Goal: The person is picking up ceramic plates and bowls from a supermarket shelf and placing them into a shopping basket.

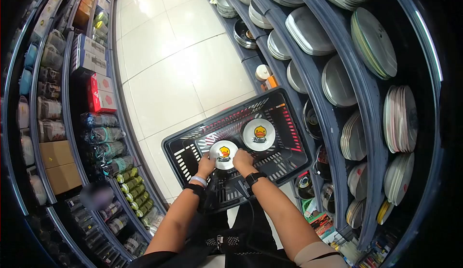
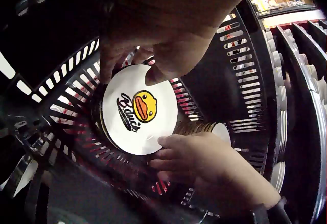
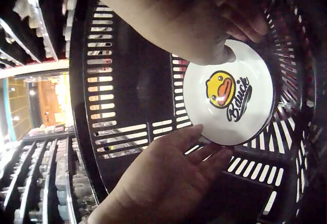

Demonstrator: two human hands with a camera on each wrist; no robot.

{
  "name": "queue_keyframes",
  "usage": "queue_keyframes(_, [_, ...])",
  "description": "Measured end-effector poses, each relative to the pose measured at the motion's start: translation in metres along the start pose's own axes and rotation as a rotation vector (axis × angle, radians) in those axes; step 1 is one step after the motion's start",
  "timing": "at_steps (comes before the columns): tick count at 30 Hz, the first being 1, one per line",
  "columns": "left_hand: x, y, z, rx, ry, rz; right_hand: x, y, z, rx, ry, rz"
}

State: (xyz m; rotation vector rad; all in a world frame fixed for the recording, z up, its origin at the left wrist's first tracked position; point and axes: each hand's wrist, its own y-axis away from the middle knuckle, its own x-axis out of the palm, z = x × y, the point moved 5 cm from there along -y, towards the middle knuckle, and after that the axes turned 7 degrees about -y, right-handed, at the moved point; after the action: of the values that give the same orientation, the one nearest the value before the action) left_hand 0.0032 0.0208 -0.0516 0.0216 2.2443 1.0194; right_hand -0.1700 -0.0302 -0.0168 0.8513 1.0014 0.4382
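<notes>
Inside a black plastic basket (image 1: 176, 140), a round white plate (image 1: 216, 161) with a yellow duck print is held between both hands. It tops a stack; in the left wrist view dark rims show beneath the plate (image 2: 166, 98). My left hand (image 1: 206, 166) grips its left edge, thumb over the rim. Across from it, my right hand (image 1: 243, 161) grips the right edge, with the thumb on top and fingers below in the left wrist view. A second stack of matching duck plates (image 1: 259, 145) sits to the right in the basket.
Shelves of stacked plates (image 1: 340, 80) rise close on the right. On the left, a shelf holds boxes (image 1: 101, 92), wrapped bottles (image 1: 107, 134) and green-lidded jars (image 1: 135, 189). Pale floor tiles (image 1: 169, 51) run ahead between them.
</notes>
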Motion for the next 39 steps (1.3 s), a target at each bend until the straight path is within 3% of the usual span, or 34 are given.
queue_keyframes(9, [0.007, -0.008, 0.021, -0.038, 0.037, -0.018, -0.009, 0.011, 0.001, 0.006, -0.143, -0.072])
queue_keyframes(11, [-0.016, 0.018, -0.010, -0.048, -0.003, -0.064, -0.015, 0.018, 0.003, -0.024, -0.154, -0.089])
queue_keyframes(15, [-0.032, 0.031, -0.005, 0.081, 0.106, -0.078, -0.031, 0.040, 0.009, -0.109, -0.196, -0.092])
queue_keyframes(23, [-0.076, 0.127, -0.087, 0.313, 0.324, 0.004, -0.095, 0.118, -0.011, -0.306, -0.378, -0.187])
queue_keyframes(28, [-0.058, 0.187, -0.149, 0.449, 0.439, 0.122, -0.140, 0.165, -0.069, -0.419, -0.479, -0.364])
queue_keyframes(37, [0.011, 0.300, -0.263, 0.654, 0.430, 0.436, -0.217, 0.302, -0.205, -0.368, -0.634, -0.667])
queue_keyframes(39, [0.030, 0.326, -0.287, 0.760, 0.393, 0.508, -0.224, 0.330, -0.238, -0.431, -0.650, -0.802])
